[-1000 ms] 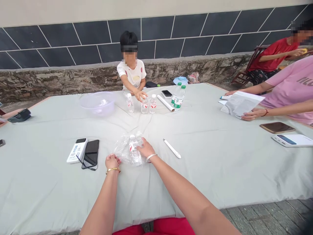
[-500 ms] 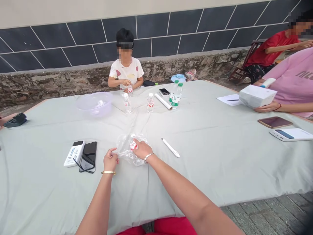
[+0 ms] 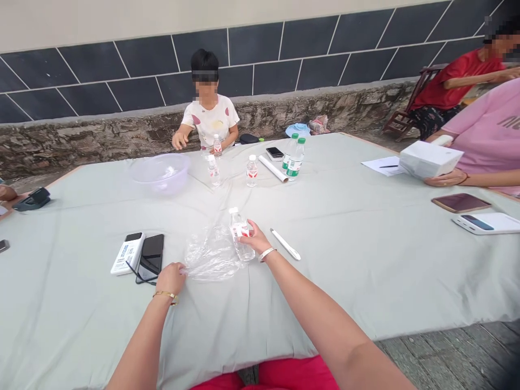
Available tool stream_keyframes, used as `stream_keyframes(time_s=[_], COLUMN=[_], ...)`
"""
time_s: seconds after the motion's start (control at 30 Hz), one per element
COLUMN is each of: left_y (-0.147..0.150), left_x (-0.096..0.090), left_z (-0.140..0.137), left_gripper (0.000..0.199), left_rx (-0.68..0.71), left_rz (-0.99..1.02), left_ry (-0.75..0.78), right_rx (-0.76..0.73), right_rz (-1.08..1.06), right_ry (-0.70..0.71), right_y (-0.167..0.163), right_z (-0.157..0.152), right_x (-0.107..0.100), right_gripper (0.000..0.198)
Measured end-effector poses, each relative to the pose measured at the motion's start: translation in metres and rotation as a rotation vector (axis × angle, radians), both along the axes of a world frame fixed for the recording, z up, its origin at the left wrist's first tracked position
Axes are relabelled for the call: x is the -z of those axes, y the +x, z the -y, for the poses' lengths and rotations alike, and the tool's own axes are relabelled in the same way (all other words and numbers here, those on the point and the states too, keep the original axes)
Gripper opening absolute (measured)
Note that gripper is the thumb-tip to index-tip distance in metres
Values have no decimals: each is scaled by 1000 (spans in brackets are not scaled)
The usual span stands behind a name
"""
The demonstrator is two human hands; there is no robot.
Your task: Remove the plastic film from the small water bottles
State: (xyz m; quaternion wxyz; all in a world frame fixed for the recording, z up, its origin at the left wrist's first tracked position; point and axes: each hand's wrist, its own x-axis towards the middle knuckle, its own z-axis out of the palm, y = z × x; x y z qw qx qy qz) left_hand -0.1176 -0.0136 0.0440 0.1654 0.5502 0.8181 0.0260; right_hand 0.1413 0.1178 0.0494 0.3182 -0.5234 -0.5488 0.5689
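Note:
My right hand (image 3: 254, 239) is closed around a small clear water bottle (image 3: 239, 230) with a white cap and a red-and-white label; the bottle tilts slightly. To its left, a crumpled clear plastic bag (image 3: 213, 254) lies spread on the cloth-covered table (image 3: 325, 292). My left hand (image 3: 171, 278) pinches the near left edge of that bag. Just left of this hand are a black phone (image 3: 150, 257) and a white power bank (image 3: 128, 253). A white pen-like tool (image 3: 285, 245) lies right of my right wrist.
Farther back stand two similar small bottles (image 3: 252, 172), a translucent purple basin (image 3: 160, 173), a paper roll (image 3: 273, 169) and green-capped bottles (image 3: 295, 160). A person (image 3: 209, 119) sits opposite, a small bottle before them. At right, another person's hand (image 3: 446, 179) holds a white box (image 3: 430, 158).
My right hand has moved right with the bottle, out from over the bag. My left hand has drawn the bag's edge left and nearer. The person opposite has let go of their bottle.

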Motion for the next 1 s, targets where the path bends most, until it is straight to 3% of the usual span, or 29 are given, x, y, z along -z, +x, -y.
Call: stream_keyframes(time_s=[0.13, 0.23, 0.33, 0.4, 0.47, 0.53, 0.6, 0.67, 0.73, 0.8, 0.87, 0.93, 1.0], left_y=[0, 9, 23, 34, 46, 59, 69, 73, 72, 66, 61, 60, 63], left_x=[-17, -40, -61, -73, -85, -100, -114, -125, -126, -118, -103, -86, -73], left_z=[13, 20, 25, 30, 36, 41, 41, 36, 27, 15, 7, 3, 6], left_gripper=[28, 27, 19, 13, 9, 5, 12, 20, 27, 30, 30, 27, 21], left_rx=[46, 177, 336, 364, 341, 347, 353, 243, 1, -252, -413, -402, -241], left_rz=[-222, -262, 98, 362, 566, 794, 1061, 1270, 1391, 1410, 1262, 975, 775], left_ry=[-57, -119, -209, -157, -82, -64, -58, 73, 340, 606, 780, 792, 643], right_rx=[105, 154, 151, 194, 229, 78, -335, -669, -776, -700, -608, -594, -546], right_rz=[-114, 5, 141, 218, 220, 103, -97, -271, -296, -158, 39, 184, 219], right_ry=[361, 464, 484, 494, 533, 591, 569, 444, 286, 183, 215, 386, 566], right_y=[0, -1, 2, 7, 13, 15, 9, -2, -14, -23, -27, -25, -18], right_z=[-3, -10, -10, 3, 28, 58, 85, 101, 110, 116, 121, 122, 117], right_x=[11, 17, 15, 5, -12, -32, -48, -53, -46, -36, -32, -38, -51], right_gripper=[88, 74, 76, 74, 59, 46, 57, 67, 56, 32, 16, 13, 11])
